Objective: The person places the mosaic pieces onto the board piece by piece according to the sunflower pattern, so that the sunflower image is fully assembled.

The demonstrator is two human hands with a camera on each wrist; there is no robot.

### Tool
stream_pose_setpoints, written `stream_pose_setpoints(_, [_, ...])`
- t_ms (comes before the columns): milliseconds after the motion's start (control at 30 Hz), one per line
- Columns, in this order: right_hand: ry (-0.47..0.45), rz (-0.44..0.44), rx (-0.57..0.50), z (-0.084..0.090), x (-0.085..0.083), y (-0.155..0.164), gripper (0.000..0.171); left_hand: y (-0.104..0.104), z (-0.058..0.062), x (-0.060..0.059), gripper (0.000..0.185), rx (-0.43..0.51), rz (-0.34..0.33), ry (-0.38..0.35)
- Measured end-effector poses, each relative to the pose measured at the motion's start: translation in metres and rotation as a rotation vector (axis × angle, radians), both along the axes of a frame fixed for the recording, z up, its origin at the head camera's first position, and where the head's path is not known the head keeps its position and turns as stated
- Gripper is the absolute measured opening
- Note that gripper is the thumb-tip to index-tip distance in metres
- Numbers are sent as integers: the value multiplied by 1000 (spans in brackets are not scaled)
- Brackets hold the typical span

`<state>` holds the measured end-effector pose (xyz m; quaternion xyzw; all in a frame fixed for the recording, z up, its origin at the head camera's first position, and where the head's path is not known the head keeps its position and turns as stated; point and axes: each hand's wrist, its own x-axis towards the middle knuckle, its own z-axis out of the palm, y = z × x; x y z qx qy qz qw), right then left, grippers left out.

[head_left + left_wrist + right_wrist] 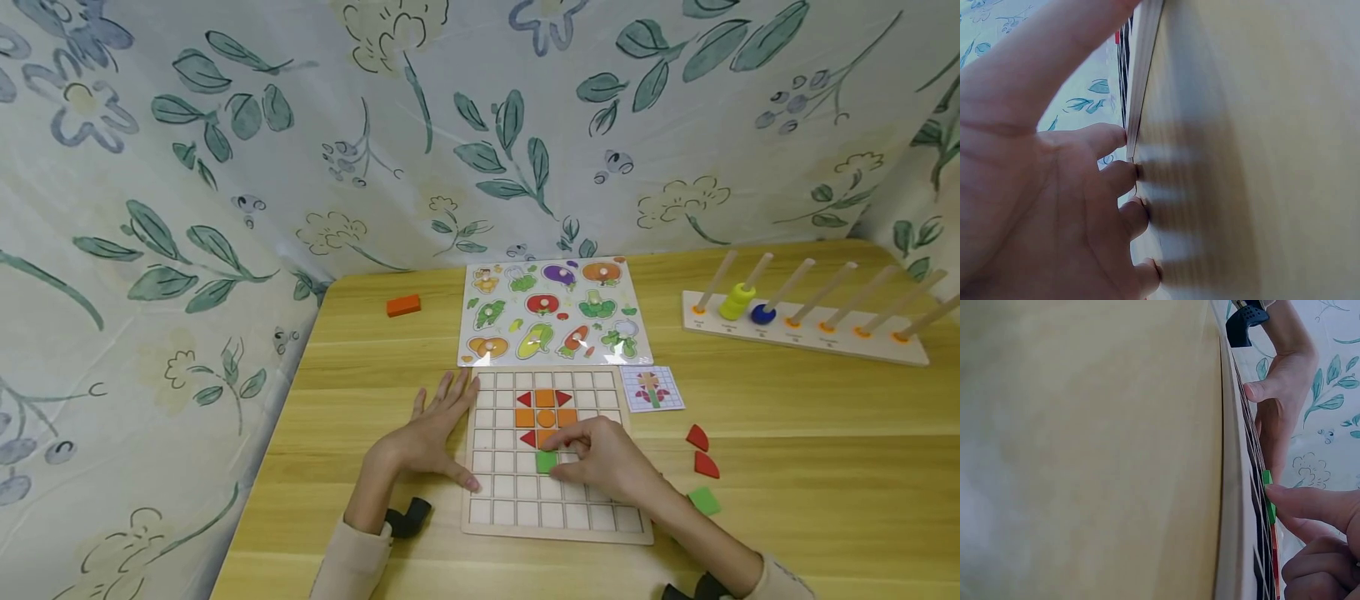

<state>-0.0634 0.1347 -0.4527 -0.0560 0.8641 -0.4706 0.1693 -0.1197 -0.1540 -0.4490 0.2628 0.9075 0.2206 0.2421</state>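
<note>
Right hand (600, 462) rests on the grid board (552, 523), fingers curled, fingertips pressing a green square (547, 462) into a cell just below the orange-and-red pattern (545, 410). Right wrist view: one fingertip (1291, 499) on the green square (1268, 497), which sits on the board's face (1235, 506); remaining fingers folded.

Left hand (438, 433) lies flat, fingers straight and spread, on the desk (360, 392) at the board's left edge; thumb reaches onto the board. It grips nothing. Left wrist view: fingertips (1127, 177) against the desk beside the board edge (1146, 69).

Pattern on board: orange squares around an orange circle, red triangles at the corners; lower part is hidden by the right hand.

Right of the board on the desk: two red quarter pieces (702, 451), one green square piece (703, 500). Pattern card (652, 388) just beside the board's upper right corner. Vegetable puzzle (553, 313) touching the board's far edge. Orange block (403, 305) apart, far left. Peg rack (806, 321) far right, carrying a yellow ring stack (737, 301) and a blue ring (762, 313).
</note>
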Motion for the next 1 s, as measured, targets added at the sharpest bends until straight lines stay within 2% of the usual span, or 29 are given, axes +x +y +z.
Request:
stream_pose_setpoints(300, [-11,-23,35,2,2,1,22,1,-1,0,145,-7,1,1])
stream_pose_setpoints(533, [18,9,12,-1,2,3,21,1,-1,-1,146,-7,2,-7])
stream_pose_setpoints(767, [4,28,-35,-1,0,4,21,0,-3,0,146,6,8,2])
stream_pose_setpoints(1000, [-20,-2,-22,10,1,32,20,0,-1,0,145,12,13,-3])
